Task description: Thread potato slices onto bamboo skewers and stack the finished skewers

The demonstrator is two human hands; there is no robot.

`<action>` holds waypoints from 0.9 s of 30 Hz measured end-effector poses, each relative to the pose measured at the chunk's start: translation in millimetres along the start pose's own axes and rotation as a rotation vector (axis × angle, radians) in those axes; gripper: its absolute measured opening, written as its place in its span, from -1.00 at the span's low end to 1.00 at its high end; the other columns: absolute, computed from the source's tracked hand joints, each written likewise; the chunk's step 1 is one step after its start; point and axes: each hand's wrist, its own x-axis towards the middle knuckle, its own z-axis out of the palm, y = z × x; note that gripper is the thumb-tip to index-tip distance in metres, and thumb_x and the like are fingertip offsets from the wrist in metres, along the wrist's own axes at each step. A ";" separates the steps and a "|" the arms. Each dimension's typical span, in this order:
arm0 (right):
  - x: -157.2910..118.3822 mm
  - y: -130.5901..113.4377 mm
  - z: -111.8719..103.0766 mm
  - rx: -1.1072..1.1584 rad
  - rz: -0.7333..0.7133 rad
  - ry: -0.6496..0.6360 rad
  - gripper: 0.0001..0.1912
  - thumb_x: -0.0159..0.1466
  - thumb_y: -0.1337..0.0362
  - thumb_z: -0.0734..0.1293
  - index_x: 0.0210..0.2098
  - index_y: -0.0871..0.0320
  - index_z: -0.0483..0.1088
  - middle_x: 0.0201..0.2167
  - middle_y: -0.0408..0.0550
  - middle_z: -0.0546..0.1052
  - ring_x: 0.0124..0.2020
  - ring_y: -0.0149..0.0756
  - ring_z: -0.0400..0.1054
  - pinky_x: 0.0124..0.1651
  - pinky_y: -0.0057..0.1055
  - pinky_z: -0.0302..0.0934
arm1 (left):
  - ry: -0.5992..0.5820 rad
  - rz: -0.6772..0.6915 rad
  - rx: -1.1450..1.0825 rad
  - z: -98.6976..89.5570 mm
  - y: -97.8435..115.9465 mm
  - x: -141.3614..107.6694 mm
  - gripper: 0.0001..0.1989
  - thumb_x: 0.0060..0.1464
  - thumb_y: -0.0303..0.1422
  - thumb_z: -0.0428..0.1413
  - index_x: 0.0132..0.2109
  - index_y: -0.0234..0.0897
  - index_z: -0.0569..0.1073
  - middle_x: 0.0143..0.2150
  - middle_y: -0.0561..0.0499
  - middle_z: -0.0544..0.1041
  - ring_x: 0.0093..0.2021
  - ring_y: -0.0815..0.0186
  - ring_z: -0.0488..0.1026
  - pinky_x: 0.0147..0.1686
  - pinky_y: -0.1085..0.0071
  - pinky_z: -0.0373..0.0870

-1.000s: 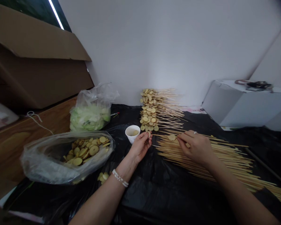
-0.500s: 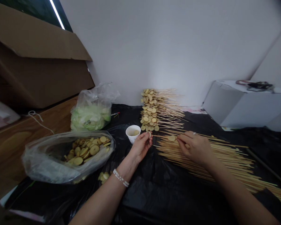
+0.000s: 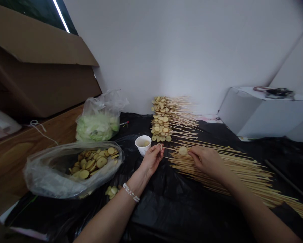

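My left hand (image 3: 151,160) pinches a thin potato slice (image 3: 160,146) between thumb and fingertips. My right hand (image 3: 207,162) is closed on a bamboo skewer (image 3: 169,148), whose left end reaches the slice in my left fingers; whether it has pierced that slice I cannot tell. A round potato slice (image 3: 183,150) sits on the skewer, just left of my right fingertips. Below my right hand lies a wide spread of bare skewers (image 3: 247,180). A white paper cup (image 3: 141,150), with a slice inside, stands beside my left hand.
Behind my hands, loaded potato skewers (image 3: 161,120) are stacked by the wall. On the left are an open plastic bag (image 3: 45,182) of potato slices and a bag of pale green leaves (image 3: 95,126). Black plastic sheeting (image 3: 166,206) covers the surface. A white box (image 3: 265,114) stands right.
My right hand has moved a little left with the skewer. The slice on it has shifted left and shows a fuller face. My left hand has hardly moved.
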 end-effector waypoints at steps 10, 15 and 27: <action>-0.2 -1.0 -3.1 0.042 -0.008 -0.012 -0.76 0.33 0.31 0.14 -0.35 0.15 0.41 -0.39 -0.06 0.50 -0.33 -0.29 0.34 -0.30 -0.41 0.07 | 0.035 -0.017 0.030 -0.3 -2.7 0.5 -0.95 0.04 -0.52 0.17 -0.33 -0.46 0.52 -0.45 -0.02 0.49 -0.53 0.57 0.38 -0.49 0.69 0.37; -0.9 -3.8 -2.8 -0.051 -0.005 -0.037 -0.77 0.33 0.34 0.13 -0.31 0.16 0.40 -0.35 -0.04 0.50 -0.32 -0.27 0.34 -0.30 -0.40 0.04 | 0.065 -0.026 0.064 1.9 -3.3 -1.0 -0.89 0.10 -0.54 0.10 -0.34 -0.48 0.52 -0.45 -0.03 0.49 -0.54 0.57 0.38 -0.51 0.68 0.36; 0.8 -7.3 -0.1 0.006 0.004 -0.048 -0.77 0.33 0.37 0.11 -0.36 0.15 0.36 -0.38 -0.03 0.47 -0.30 -0.28 0.30 -0.27 -0.42 0.02 | 0.048 -0.054 0.077 0.4 -5.2 0.2 -0.90 0.09 -0.54 0.12 -0.34 -0.49 0.52 -0.44 -0.04 0.49 -0.54 0.58 0.38 -0.52 0.70 0.36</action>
